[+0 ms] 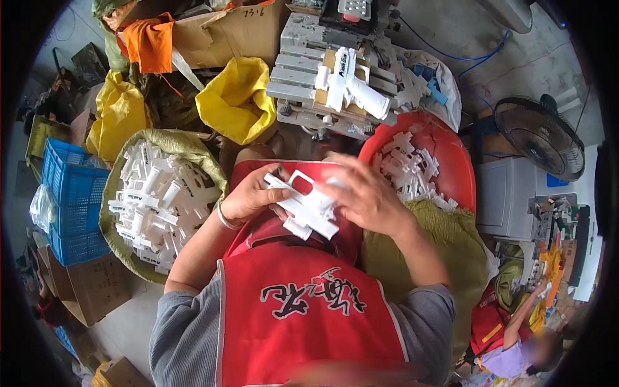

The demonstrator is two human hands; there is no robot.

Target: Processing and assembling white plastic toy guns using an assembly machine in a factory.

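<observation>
My left hand (253, 198) grips a white plastic toy gun shell (311, 209) over my lap, thumb on top and fingers beneath. A rectangular opening shows near the shell's upper edge. Blurred by motion, my right hand (361, 193) is at the shell's right side, and its fingers cover part of it. Whether it grips the shell I cannot tell. Ahead, another white toy gun shell (351, 84) with dark printing lies on a jig on the slatted metal machine bed (296, 76). My lap is covered by a red apron (309, 322).
At left stands a green woven sack (109, 219) full of white toy gun shells. The red tub (461, 164) at right holds more white pieces. A yellow sack (235, 103), blue crate (74, 213), cardboard box (232, 39) and black fan (541, 138) surround me. Another person (516, 355) works at far right.
</observation>
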